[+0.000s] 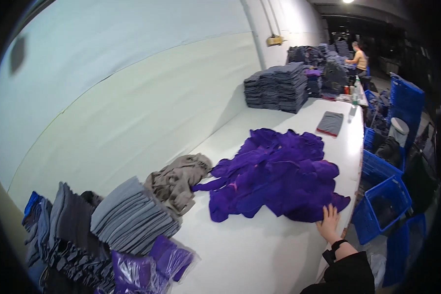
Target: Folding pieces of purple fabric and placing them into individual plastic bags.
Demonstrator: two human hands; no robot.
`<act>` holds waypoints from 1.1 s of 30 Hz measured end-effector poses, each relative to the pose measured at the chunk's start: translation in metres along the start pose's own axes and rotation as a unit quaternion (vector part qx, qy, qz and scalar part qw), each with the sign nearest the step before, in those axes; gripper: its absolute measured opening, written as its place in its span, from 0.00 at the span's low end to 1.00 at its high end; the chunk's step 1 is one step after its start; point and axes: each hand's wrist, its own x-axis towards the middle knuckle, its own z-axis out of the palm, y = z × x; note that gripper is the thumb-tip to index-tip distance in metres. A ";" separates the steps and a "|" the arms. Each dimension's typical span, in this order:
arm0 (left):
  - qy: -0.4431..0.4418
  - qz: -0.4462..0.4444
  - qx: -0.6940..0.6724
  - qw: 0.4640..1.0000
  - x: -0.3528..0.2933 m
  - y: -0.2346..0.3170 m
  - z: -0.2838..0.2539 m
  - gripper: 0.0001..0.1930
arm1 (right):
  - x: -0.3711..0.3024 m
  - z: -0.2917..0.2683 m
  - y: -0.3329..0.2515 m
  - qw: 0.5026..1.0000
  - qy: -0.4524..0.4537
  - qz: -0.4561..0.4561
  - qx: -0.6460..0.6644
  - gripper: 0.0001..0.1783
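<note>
My right hand (pixel 330 223), with a black band on the wrist, reaches in from the lower right. Its fingers are spread, and the fingertips touch the near right edge of a loose heap of purple cloth (pixel 274 176). The hand is open and grips none of the fabric. That heap lies crumpled across the middle of the white table (pixel 220 259), with pinkish bits showing in some folds. My left hand is out of view. Beside the heap on the left is a crumpled grey-brown cloth (pixel 179 181).
Folded grey garments (pixel 132 215) and purple garments in clear plastic (pixel 152 264) sit at the near left. Farther along are a folded grey piece (pixel 330 123) and tall dark stacks (pixel 274 87). Blue crates (pixel 382 206) line the right side. Another person (pixel 359 59) stands far back.
</note>
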 end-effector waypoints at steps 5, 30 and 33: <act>0.010 0.000 0.019 1.000 0.009 0.041 -0.015 0.18 | -0.001 0.026 0.009 0.997 0.037 -0.062 0.008 0.29; -0.197 -0.632 0.240 0.710 -0.166 0.045 -0.090 0.27 | 0.080 -0.021 0.004 0.976 -0.192 -0.096 -0.038 0.15; -0.159 -0.623 0.234 0.729 -0.214 0.022 -0.058 0.25 | 0.127 -0.047 0.005 0.985 -0.116 -0.128 -0.005 0.14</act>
